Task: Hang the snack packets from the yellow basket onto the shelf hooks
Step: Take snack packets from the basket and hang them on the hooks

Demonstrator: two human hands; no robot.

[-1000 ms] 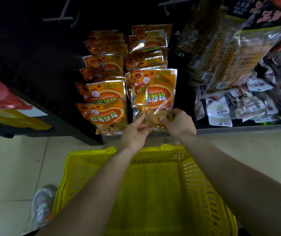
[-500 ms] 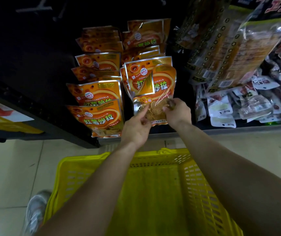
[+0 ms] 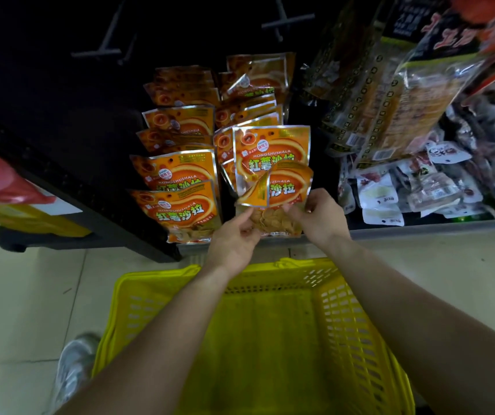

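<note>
Fingers [image 3: 247,223] of our left hand [image 3: 234,238] and right hand [image 3: 318,217] pinch the bottom corners of 1 glossy orange foil snack packet [image 3: 273,202] above the yellow slotted plastic basket [image 3: 345,310], which shows no packets. Its top flap curls forward, unhung, against the hanging orange packets [image 3: 270,148]. Next, we judge, straighten it and thread its hole onto their hidden hook.

Hung packets [image 3: 271,151] crowd hooks; basket [image 3: 162,295] open below.

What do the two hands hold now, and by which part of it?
One orange snack packet: the left hand pinches its lower left corner, the right hand its lower right edge.
</note>
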